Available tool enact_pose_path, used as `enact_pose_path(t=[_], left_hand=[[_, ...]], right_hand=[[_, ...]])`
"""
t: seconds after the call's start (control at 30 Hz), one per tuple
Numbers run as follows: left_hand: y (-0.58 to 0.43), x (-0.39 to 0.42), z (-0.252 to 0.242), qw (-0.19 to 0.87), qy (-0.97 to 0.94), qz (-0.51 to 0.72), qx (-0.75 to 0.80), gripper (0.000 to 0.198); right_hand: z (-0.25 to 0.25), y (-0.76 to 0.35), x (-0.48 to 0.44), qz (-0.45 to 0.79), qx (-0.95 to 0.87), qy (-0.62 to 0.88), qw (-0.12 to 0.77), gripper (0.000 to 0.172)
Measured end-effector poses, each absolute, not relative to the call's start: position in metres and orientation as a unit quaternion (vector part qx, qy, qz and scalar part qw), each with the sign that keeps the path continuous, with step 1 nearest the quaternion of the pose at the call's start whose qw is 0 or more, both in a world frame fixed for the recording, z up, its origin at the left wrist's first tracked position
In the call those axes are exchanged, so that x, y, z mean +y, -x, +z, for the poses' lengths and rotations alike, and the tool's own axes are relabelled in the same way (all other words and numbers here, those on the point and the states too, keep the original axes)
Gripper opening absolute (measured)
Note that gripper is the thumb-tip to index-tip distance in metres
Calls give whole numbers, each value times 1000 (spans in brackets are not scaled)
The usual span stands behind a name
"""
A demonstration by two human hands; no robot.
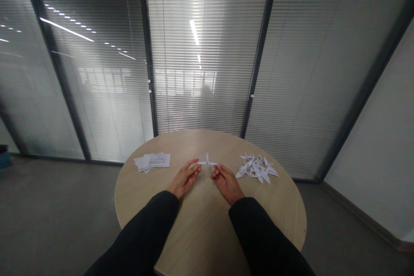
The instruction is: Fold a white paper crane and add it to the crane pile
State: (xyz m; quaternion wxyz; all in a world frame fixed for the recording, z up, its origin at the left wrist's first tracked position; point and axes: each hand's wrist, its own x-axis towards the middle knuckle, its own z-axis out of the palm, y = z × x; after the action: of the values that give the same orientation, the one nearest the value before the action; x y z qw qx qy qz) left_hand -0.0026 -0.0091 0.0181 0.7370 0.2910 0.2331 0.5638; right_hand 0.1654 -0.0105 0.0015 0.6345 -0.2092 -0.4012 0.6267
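Observation:
A small white folded paper crane [207,161] is held between my two hands above the middle of the round wooden table [200,233]. My left hand [186,177] pinches the tip of its left wing between thumb and fingers. The right wing tip sits in the closed fingers of my right hand [227,182]. Between the wings, a thin point of the crane stands upright.
Several folded white paper cranes [258,168] lie in a pile at the table's right. Flat printed paper sheets [157,160] overlap at the left. Behind the table stands a glass partition with blinds [200,108]. A blue object [4,158] is on the floor at the far left.

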Motion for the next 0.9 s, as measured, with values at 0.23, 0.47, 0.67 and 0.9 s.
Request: enact_pose_path(t=[0.23, 0.47, 0.67, 0.9], left_hand=[[2, -11, 21, 731, -319, 554, 239, 31], [5, -12, 25, 749, -335, 532, 211, 33], [3, -17, 26, 748, -384, 504, 197, 34], [0, -22, 30, 720, -432, 499, 215, 24]], right_hand=[[2, -171, -10, 627, -416, 218, 622, 24], [6, -170, -17, 699, -427, 207, 535, 20], [9, -170, -20, 744, -403, 196, 495, 16], [3, -169, -16, 735, -416, 207, 493, 21]])
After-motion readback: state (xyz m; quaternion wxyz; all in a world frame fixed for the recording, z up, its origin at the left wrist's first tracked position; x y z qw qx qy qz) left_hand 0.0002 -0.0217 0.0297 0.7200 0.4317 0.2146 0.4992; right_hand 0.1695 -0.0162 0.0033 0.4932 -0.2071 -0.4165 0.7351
